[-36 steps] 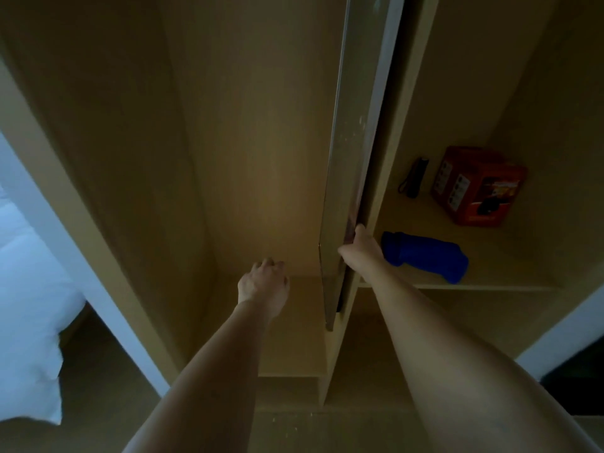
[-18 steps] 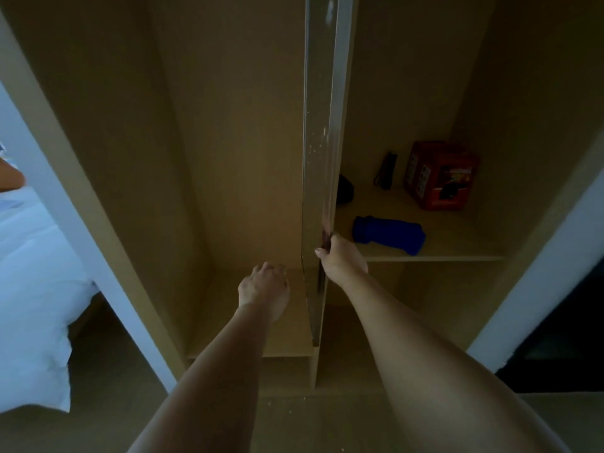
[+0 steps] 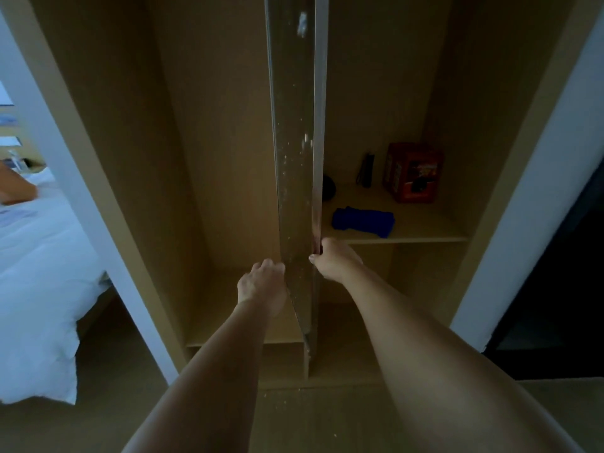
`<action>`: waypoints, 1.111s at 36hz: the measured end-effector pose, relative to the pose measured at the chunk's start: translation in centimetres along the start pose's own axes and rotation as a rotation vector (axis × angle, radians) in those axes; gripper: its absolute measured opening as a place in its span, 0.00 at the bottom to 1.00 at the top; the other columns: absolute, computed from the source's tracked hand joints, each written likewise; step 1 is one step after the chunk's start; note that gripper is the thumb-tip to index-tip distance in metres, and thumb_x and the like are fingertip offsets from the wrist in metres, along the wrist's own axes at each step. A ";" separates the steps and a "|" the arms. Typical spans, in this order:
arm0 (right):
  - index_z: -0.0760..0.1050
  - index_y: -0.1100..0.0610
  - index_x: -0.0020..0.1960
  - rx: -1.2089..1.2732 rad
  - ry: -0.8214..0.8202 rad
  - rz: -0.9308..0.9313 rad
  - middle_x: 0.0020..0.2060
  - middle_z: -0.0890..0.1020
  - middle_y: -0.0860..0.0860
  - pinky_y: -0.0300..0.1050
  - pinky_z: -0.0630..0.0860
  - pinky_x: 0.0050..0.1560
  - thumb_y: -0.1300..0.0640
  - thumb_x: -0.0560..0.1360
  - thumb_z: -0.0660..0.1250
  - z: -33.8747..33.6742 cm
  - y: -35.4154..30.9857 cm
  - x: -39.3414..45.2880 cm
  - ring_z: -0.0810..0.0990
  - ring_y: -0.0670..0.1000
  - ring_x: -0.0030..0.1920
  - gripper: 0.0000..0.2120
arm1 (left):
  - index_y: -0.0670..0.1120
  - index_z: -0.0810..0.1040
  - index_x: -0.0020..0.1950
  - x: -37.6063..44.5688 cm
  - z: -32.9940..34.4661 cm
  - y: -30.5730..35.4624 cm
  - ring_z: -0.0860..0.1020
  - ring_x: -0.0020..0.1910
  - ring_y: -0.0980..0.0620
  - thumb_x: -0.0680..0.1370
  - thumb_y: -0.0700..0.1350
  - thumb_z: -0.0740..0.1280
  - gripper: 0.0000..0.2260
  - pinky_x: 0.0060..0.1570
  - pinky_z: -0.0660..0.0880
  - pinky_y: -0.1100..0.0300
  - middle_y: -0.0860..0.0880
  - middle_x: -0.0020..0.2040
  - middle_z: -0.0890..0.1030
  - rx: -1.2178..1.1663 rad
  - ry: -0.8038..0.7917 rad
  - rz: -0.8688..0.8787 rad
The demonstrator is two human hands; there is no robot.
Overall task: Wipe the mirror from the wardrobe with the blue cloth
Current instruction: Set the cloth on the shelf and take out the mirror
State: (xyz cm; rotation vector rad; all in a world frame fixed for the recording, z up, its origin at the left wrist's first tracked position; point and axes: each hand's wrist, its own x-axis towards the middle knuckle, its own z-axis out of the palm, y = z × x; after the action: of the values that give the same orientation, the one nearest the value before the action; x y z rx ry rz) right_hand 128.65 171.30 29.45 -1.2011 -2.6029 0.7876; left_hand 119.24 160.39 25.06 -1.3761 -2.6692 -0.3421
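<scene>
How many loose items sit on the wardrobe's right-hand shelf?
4: blue cloth at the front, red box at the back right, slim black item beside it, dark round object partly hidden behind the mirror.

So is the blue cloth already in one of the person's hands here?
No, the blue cloth lies on the wardrobe shelf, while the left hand and right hand are at the mirror.

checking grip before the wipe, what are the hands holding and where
Both hold the mirror low down: right hand on its right edge, left hand at its left edge.
</scene>
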 end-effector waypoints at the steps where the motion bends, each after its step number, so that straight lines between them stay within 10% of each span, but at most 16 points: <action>1: 0.71 0.54 0.55 -0.039 0.014 -0.007 0.39 0.75 0.49 0.42 0.71 0.34 0.52 0.80 0.60 -0.3 0.4 -0.2 0.76 0.49 0.37 0.07 | 0.49 0.73 0.62 -0.2 -0.1 0.1 0.72 0.56 0.51 0.77 0.38 0.58 0.15 0.51 0.74 0.56 0.49 0.57 0.74 -0.005 0.007 0.004; 6: 0.68 0.54 0.62 -0.128 0.046 0.010 0.51 0.77 0.50 0.48 0.77 0.49 0.54 0.78 0.64 -1.9 3.2 -1.0 0.78 0.51 0.48 0.14 | 0.49 0.72 0.63 -0.8 -0.3 0.3 0.73 0.55 0.51 0.77 0.37 0.57 0.16 0.49 0.74 0.58 0.49 0.57 0.74 0.026 0.014 -0.004; 11: 0.58 0.53 0.73 -0.084 0.097 -0.024 0.64 0.73 0.53 0.45 0.75 0.42 0.53 0.78 0.64 -2.4 2.2 -0.1 0.77 0.53 0.55 0.27 | 0.49 0.69 0.67 -0.8 -0.4 0.9 0.72 0.59 0.50 0.76 0.37 0.59 0.20 0.52 0.72 0.57 0.49 0.61 0.73 -0.002 0.010 0.026; 25: 0.72 0.52 0.63 0.141 0.169 -0.105 0.54 0.79 0.48 0.50 0.78 0.50 0.46 0.78 0.62 -0.6 0.3 1.7 0.79 0.50 0.51 0.16 | 0.49 0.69 0.67 0.9 0.5 -0.7 0.72 0.59 0.50 0.75 0.37 0.62 0.21 0.52 0.73 0.56 0.49 0.60 0.73 0.015 -0.009 -0.029; 40: 0.70 0.53 0.59 0.116 0.266 0.060 0.41 0.75 0.47 0.46 0.74 0.36 0.53 0.81 0.56 -3.5 4.3 4.1 0.76 0.48 0.39 0.10 | 0.49 0.72 0.64 5.0 1.2 0.8 0.72 0.58 0.49 0.76 0.38 0.59 0.17 0.52 0.73 0.55 0.49 0.57 0.74 -0.004 -0.038 -0.018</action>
State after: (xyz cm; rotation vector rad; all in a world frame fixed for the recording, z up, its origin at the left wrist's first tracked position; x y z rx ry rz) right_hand 130.03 178.06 29.87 -1.2610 -2.2867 0.7226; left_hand 116.96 165.12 25.03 -1.3747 -2.7138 -0.3260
